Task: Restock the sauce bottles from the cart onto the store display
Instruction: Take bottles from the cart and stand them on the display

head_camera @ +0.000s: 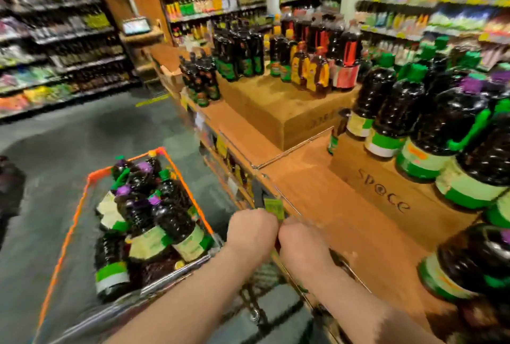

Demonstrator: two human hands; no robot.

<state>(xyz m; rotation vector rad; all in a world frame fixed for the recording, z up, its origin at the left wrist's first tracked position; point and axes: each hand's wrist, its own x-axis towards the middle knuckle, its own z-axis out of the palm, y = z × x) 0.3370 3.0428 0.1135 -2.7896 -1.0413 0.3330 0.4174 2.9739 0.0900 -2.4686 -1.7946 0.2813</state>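
The view is blurred by motion. A wire cart with an orange rim [82, 200] stands low on the left and holds several dark sauce bottles [165, 214] with green and purple caps, lying and leaning. To its right is the wooden display [317, 191], with more dark bottles [414, 128] standing on a box marked "space". My left hand [252, 230] and my right hand [302, 241] meet, fingers curled, at the display's front edge. They pinch a yellow-green price tag [273, 207] between them. Neither hand holds a bottle.
A second wooden box [276, 106] further back carries dark bottles with green, yellow and red labels [317, 67]. Stocked shelves line the left and far walls, with grey floor [96, 133] between them. A dark figure stands at the left edge [8, 186].
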